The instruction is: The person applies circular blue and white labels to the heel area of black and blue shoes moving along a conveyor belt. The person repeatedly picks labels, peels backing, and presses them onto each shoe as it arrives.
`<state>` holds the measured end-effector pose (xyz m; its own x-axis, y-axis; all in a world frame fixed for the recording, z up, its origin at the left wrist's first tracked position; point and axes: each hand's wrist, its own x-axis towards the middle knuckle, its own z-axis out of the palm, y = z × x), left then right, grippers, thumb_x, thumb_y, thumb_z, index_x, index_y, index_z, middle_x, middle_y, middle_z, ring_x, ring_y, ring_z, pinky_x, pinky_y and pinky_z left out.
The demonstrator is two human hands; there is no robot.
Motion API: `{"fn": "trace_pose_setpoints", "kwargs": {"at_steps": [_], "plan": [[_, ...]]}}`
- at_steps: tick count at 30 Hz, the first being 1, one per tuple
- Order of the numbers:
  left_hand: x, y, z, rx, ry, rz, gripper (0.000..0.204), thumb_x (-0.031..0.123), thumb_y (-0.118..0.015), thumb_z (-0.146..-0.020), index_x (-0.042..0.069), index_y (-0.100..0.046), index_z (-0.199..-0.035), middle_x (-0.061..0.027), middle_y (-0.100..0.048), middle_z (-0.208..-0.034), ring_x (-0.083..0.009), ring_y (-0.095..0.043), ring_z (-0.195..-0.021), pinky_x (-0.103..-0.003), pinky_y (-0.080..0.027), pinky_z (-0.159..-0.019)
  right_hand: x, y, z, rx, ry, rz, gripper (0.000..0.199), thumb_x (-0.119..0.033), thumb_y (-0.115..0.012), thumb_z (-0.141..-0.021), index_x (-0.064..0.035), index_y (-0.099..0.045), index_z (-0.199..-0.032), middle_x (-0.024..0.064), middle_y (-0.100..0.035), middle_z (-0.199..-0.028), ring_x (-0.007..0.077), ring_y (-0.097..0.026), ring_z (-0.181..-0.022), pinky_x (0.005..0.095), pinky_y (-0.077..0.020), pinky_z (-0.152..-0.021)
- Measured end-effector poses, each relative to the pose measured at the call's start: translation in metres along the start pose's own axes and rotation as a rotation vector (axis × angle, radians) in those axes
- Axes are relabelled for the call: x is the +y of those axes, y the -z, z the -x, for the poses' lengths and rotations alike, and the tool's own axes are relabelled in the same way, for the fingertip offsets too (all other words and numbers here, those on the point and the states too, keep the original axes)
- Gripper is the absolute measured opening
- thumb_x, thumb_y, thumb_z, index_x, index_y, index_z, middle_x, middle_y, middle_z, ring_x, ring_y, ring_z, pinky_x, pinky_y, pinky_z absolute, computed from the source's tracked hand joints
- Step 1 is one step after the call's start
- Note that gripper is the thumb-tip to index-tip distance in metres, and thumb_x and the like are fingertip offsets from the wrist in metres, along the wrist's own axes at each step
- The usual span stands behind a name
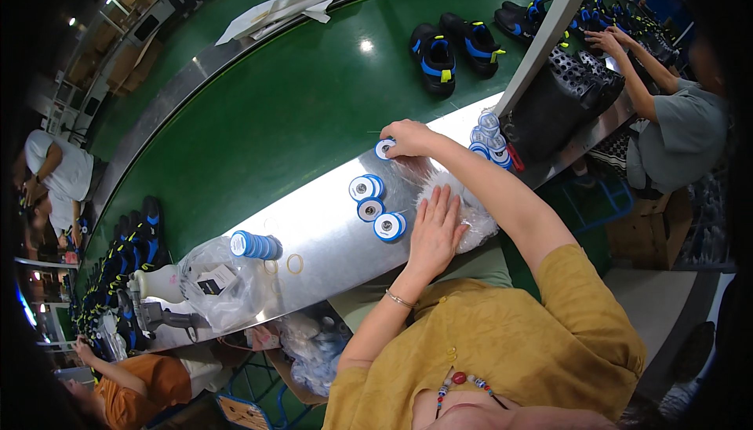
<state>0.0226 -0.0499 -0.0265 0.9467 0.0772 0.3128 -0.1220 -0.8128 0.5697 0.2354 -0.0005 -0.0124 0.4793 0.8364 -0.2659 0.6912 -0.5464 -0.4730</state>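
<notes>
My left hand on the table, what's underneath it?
Your left hand, back facing up, appears to lie over the edge of a crumpled clear plastic bag, which shows beyond its fingers and to its right. Whatever the palm covers is hidden.

Rolls on bench (shoes behind)

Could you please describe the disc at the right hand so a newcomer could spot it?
On the silver worktop, look to the far edge beside the green belt. There the right hand holds a white-faced disc with a dark centre; the similar discs nearby lie unheld.
</notes>
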Motion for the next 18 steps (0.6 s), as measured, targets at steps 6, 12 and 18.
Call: {"fn": "trace_pose_setpoints", "kwargs": {"at_steps": [6, 12, 18], "plan": [[-0.001, 0.000, 0.001, 0.007, 0.004, 0.028, 0.051, 0.024, -0.058, -0.091, 0.000, -0.046, -0.135, -0.0204, -0.035, -0.148, -0.0373, -0.029, -0.139, -0.050, -0.026, -0.111, 0.004, -0.005, 0.003, 0.104, 0.022, -0.226, 0.028, -0.019, -0.074, -0.074, -0.0031, -0.069, -0.097, 0.0128, -0.069, -0.096, 0.0279, -0.066, -0.088, 0.0364, -0.0514, -0.079], [-0.005, 0.008, -0.002, 0.362, 0.011, 0.098, 0.045, 0.008, -0.064, -0.085, -0.002, -0.050, -0.127, -0.0225, -0.046, -0.137, -0.0383, -0.045, -0.126, -0.047, -0.037, -0.102, 0.004, 0.035, 0.038, 0.214, 0.109, -0.758, 0.009, -0.007, -0.068, -0.083, 0.0014, -0.067, -0.084, -0.0026, -0.057, -0.067, 0.0038, -0.050, -0.064, 0.0209, -0.0389, -0.056], [-0.019, 0.045, -0.024, 0.592, 0.400, 0.614, 0.030, 0.007, -0.059, -0.092, -0.004, -0.053, -0.119, -0.0173, -0.061, -0.113, -0.0250, -0.061, -0.101, -0.034, -0.053, -0.081, -0.008, 0.042, 0.096, -0.004, 0.218, -0.897, 0.010, -0.009, -0.066, -0.086, -0.0001, -0.067, -0.090, -0.0008, -0.063, -0.078, 0.0048, -0.054, -0.073, 0.0200, -0.0419, -0.066]]}}
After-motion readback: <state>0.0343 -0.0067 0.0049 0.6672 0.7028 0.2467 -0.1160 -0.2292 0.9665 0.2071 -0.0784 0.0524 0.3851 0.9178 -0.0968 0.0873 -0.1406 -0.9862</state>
